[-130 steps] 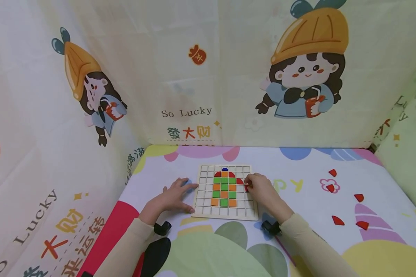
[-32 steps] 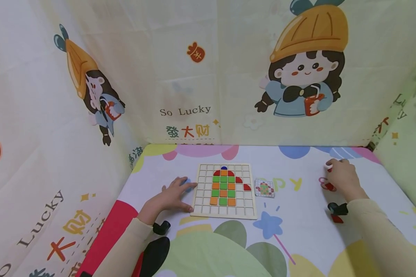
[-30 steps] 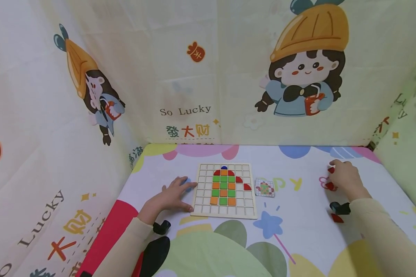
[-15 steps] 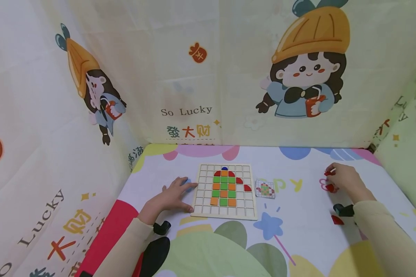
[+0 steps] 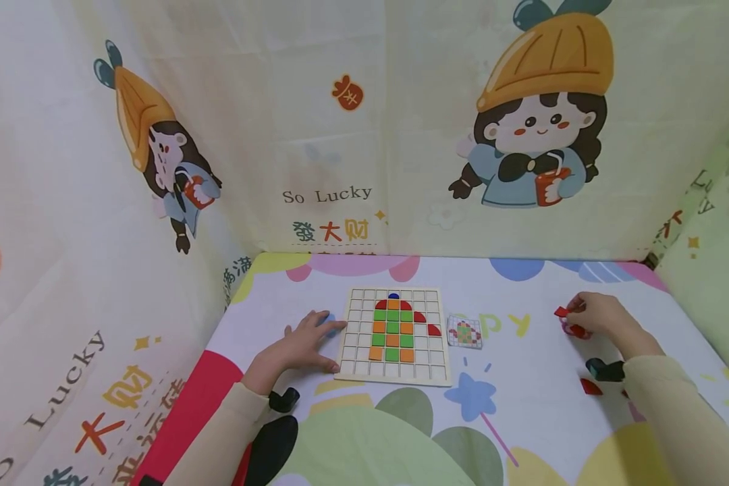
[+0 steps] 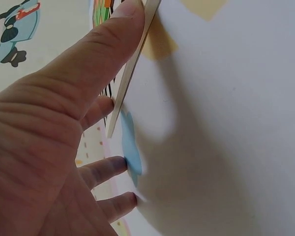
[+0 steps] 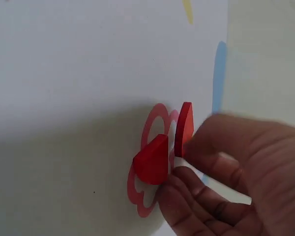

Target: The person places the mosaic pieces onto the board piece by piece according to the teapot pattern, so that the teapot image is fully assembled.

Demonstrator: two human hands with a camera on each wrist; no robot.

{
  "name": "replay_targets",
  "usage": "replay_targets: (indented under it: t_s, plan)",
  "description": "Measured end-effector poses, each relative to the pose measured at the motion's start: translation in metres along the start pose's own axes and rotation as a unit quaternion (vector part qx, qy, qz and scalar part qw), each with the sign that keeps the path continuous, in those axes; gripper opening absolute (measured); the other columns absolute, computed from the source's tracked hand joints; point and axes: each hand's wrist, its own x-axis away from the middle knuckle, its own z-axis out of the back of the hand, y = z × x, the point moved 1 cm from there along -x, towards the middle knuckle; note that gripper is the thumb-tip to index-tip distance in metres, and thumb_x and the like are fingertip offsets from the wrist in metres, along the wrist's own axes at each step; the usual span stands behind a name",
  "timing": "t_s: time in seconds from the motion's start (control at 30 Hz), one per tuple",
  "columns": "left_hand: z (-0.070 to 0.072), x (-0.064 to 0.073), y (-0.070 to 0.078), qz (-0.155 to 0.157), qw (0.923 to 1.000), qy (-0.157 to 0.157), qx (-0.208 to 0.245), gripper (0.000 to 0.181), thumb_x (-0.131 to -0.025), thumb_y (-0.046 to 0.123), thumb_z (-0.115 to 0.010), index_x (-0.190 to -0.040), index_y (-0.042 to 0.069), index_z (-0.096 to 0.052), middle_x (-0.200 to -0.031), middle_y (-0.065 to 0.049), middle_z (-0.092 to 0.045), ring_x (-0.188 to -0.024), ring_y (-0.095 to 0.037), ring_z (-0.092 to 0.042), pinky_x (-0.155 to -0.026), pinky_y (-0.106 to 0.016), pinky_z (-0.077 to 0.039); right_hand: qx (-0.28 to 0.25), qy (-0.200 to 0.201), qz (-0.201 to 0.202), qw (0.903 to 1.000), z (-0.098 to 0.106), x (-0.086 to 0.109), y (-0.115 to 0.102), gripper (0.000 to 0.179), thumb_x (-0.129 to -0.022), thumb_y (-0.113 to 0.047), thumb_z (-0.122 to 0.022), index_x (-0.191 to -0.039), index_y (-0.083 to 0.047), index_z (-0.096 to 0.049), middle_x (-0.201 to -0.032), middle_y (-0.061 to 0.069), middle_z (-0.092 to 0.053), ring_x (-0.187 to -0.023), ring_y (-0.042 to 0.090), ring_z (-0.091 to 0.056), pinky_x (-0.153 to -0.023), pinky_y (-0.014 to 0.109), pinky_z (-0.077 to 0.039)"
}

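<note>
My right hand (image 5: 601,318) pinches a red quarter-circle tile (image 5: 561,312) between thumb and fingertips, on the right side of the table. In the right wrist view that held tile (image 7: 185,129) stands on edge beside a second red quarter-circle tile (image 7: 153,161), which lies on the printed pink flower. On the left, my left hand (image 5: 300,344) rests with fingers spread against the left edge of a wooden grid board (image 5: 352,370). The left wrist view has the thumb (image 6: 123,22) on the board's edge. Green, orange, red and blue tiles form a pattern on the board.
A small pattern card (image 5: 464,331) lies just right of the board. Another loose red tile (image 5: 591,387) sits nearer the person, and one more is partly hidden by the right sleeve. Printed curtains (image 5: 413,155) border the table at the back and sides.
The right hand went from the board to the loose red tiles and took hold of the farthest one, then shifted slightly left and nearer with it. The left hand stays against the board.
</note>
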Motion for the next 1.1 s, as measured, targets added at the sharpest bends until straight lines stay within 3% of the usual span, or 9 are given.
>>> replay_targets:
  t_s: [0.13, 0.4, 0.63, 1.1]
  plan:
    - [-0.001, -0.001, 0.000, -0.003, 1.0000, 0.000, -0.002, 0.092, -0.074, 0.048, -0.092, -0.154, 0.032, -0.049, -0.168, -0.015, -0.026, -0.156, -0.046, -0.016, -0.108, -0.088, -0.013, 0.014, 0.013, 0.024, 0.9995, -0.007, -0.001, -0.005, 0.046, -0.092, -0.025, -0.076, -0.117, 0.010, -0.059, -0.108, 0.029, -0.065, -0.082, 0.029, -0.060, -0.064, 0.034, -0.055]
    - [-0.003, -0.001, 0.000, 0.001, 1.0000, -0.002, -0.004, 0.093, -0.073, 0.049, -0.091, -0.154, 0.033, -0.048, -0.169, -0.015, -0.026, -0.157, -0.046, -0.015, -0.109, -0.087, -0.014, 0.027, 0.027, 0.069, 0.9969, -0.023, -0.009, -0.022, 0.035, -0.090, -0.022, -0.078, -0.109, 0.004, -0.065, -0.098, 0.017, -0.069, -0.084, 0.027, -0.060, -0.073, 0.039, -0.056]
    - [-0.001, 0.000, 0.001, 0.004, 1.0000, -0.002, 0.001, 0.093, -0.074, 0.048, -0.091, -0.154, 0.032, -0.049, -0.169, -0.015, -0.026, -0.157, -0.046, -0.014, -0.109, -0.087, -0.013, 0.045, 0.065, 0.156, 0.9845, -0.038, -0.011, -0.045, 0.025, -0.083, -0.021, -0.081, -0.093, -0.004, -0.067, -0.084, 0.005, -0.065, -0.079, 0.021, -0.057, -0.072, 0.036, -0.049]
    - [-0.003, -0.003, 0.001, 0.007, 1.0000, -0.002, -0.003, 0.093, -0.073, 0.050, -0.091, -0.154, 0.034, -0.047, -0.169, -0.013, -0.025, -0.157, -0.045, -0.013, -0.109, -0.087, -0.013, 0.040, 0.085, 0.216, 0.9718, -0.063, 0.008, -0.101, 0.018, -0.082, -0.009, -0.078, -0.098, -0.006, -0.071, -0.089, 0.004, -0.063, -0.081, 0.020, -0.055, -0.072, 0.034, -0.051]
